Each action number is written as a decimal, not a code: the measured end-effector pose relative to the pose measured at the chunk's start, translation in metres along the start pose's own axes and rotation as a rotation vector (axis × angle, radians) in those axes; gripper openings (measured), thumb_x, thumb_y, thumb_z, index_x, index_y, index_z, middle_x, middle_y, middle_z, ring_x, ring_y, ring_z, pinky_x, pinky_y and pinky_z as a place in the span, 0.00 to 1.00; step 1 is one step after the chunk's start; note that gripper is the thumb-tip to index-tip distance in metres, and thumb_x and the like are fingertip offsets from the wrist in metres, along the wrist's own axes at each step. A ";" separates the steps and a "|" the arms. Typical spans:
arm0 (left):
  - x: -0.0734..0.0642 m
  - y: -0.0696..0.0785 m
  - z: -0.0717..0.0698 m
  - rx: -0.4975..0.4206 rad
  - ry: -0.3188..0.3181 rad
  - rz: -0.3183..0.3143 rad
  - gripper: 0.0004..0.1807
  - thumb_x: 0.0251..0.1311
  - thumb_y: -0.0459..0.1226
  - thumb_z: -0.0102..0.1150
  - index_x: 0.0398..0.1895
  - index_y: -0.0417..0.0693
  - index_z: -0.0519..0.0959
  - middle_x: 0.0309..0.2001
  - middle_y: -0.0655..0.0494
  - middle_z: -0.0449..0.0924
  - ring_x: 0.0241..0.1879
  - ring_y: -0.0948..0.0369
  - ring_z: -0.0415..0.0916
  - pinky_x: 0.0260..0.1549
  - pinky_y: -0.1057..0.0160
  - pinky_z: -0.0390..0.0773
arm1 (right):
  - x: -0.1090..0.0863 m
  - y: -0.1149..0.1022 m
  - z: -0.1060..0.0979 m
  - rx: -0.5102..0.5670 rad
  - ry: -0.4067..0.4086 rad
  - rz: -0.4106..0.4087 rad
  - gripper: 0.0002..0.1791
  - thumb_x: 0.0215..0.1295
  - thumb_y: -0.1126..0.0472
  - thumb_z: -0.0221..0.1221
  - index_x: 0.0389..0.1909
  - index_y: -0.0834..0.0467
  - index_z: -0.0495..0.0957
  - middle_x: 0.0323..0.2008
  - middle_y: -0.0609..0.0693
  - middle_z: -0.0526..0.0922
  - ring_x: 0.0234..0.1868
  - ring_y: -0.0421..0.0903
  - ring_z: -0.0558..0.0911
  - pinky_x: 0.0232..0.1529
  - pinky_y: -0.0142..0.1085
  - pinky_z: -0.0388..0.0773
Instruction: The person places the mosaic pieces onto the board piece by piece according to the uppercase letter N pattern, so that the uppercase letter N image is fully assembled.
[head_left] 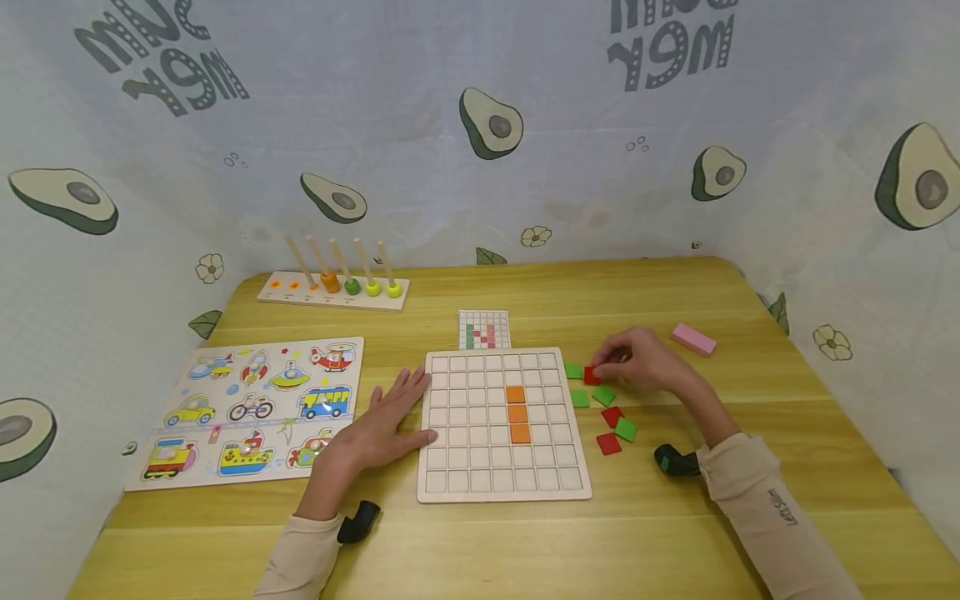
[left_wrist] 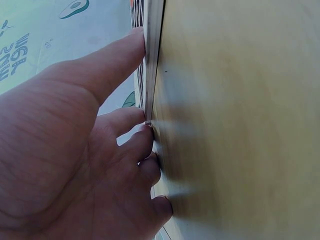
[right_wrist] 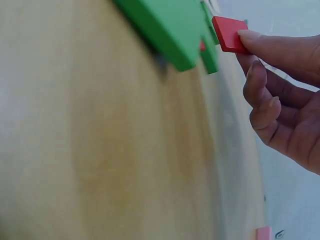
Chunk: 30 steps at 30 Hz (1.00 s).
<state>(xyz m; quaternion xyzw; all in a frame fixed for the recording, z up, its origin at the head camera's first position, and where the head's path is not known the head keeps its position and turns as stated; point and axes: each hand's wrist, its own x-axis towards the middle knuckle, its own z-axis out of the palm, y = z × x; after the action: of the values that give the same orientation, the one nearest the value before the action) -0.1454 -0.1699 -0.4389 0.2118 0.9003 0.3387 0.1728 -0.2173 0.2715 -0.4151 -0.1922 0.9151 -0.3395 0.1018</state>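
Observation:
Between the thumb and finger of my right hand is a red square tile, pinched by its edge beside the board's upper right. Several green tiles and red tiles lie loose around and below that hand. The wooden grid board is in the middle, with a column of orange tiles set in its cells. My left hand rests at the board's left edge, fingers spread, thumb and fingertips touching the rim in the left wrist view.
Behind the board lies a small pattern card. A vehicle picture puzzle is at the left, with a peg stacker at the back left. A pink block sits beyond my right hand. Patterned cloth surrounds the table.

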 end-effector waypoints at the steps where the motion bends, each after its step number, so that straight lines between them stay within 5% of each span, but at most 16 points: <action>1: 0.000 0.000 0.000 0.000 0.002 0.001 0.48 0.76 0.43 0.64 0.88 0.40 0.49 0.89 0.46 0.41 0.88 0.45 0.31 0.82 0.34 0.28 | -0.001 -0.001 -0.001 0.000 0.005 0.003 0.03 0.68 0.65 0.73 0.38 0.62 0.90 0.36 0.49 0.90 0.35 0.45 0.81 0.35 0.32 0.79; 14: 0.000 0.001 0.000 0.000 -0.004 -0.008 0.48 0.76 0.44 0.64 0.88 0.39 0.49 0.89 0.45 0.41 0.87 0.44 0.30 0.82 0.34 0.28 | -0.006 -0.026 -0.005 0.087 -0.017 -0.027 0.04 0.70 0.65 0.72 0.40 0.62 0.92 0.34 0.50 0.91 0.32 0.48 0.86 0.34 0.33 0.84; 30: 0.000 0.002 -0.002 -0.007 -0.008 -0.021 0.48 0.76 0.45 0.64 0.88 0.40 0.48 0.89 0.46 0.40 0.88 0.45 0.30 0.82 0.34 0.28 | -0.003 -0.062 0.019 0.213 -0.141 -0.048 0.04 0.69 0.67 0.72 0.37 0.65 0.91 0.30 0.53 0.91 0.30 0.54 0.87 0.30 0.35 0.85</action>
<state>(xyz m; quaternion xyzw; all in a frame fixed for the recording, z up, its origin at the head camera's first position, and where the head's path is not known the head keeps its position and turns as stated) -0.1455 -0.1698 -0.4363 0.2030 0.9006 0.3392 0.1808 -0.1907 0.2188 -0.3883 -0.2257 0.8595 -0.4229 0.1775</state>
